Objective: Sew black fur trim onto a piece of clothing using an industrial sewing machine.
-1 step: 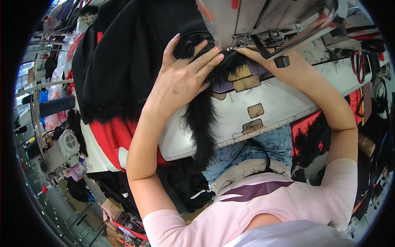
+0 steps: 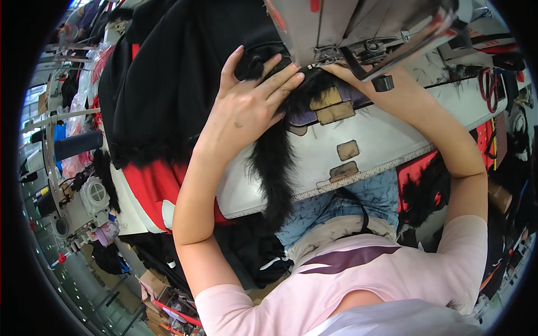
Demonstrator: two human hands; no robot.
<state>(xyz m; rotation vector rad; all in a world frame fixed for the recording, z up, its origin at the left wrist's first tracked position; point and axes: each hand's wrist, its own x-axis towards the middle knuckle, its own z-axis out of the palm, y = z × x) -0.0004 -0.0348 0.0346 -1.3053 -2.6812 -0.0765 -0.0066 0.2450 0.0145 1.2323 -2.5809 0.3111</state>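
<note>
My left hand [image 2: 246, 109] lies on black cloth and fur just left of the sewing machine [image 2: 336, 28], its fingers stretched out and spread, the fingertips close to the needle area. From beneath this hand a black fur strip [image 2: 274, 173] hangs over the table's front edge. A large black garment [image 2: 162, 95] is spread to the left. My right hand [image 2: 356, 81] reaches in from the right, under the machine head, beside the black fur at the stitching spot. The machine hides most of its fingers, so their grip does not show.
The white machine table [image 2: 386, 134] has a ruler tape [image 2: 370, 171] along its front edge and worn tape patches [image 2: 347, 150]. Red cloth [image 2: 148, 190] hangs at left. Red-handled scissors or a loop [image 2: 487, 92] lie at the right end. A white motor unit [image 2: 94, 193] stands at far left.
</note>
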